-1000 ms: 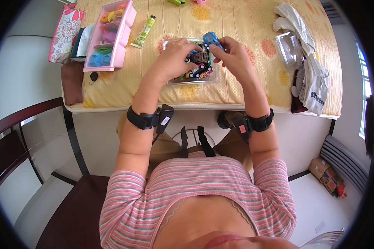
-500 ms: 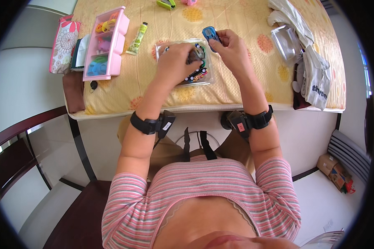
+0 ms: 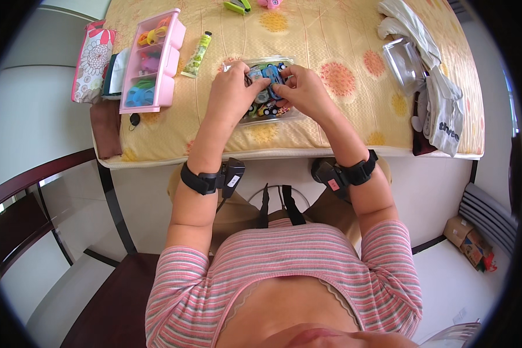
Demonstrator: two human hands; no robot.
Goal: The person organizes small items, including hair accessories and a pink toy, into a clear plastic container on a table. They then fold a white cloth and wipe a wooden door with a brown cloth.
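Blue toy car [image 3: 274, 74]: pinched in my right hand [image 3: 307, 91], above the clear tray [image 3: 290, 118] of toy cars [image 3: 268, 109]. My left hand [image 3: 231, 94] curls just beside it; cannot tell its grip. Risk: crowded fingers could bump the blue toy car loose.

- To my left, a pink divided organizer [image 3: 166, 93]
- Left of that, a floral pouch [image 3: 93, 64]
- Ahead of me, a green stapler [image 3: 238, 6]
- On my right, pale cloth [image 3: 446, 107]
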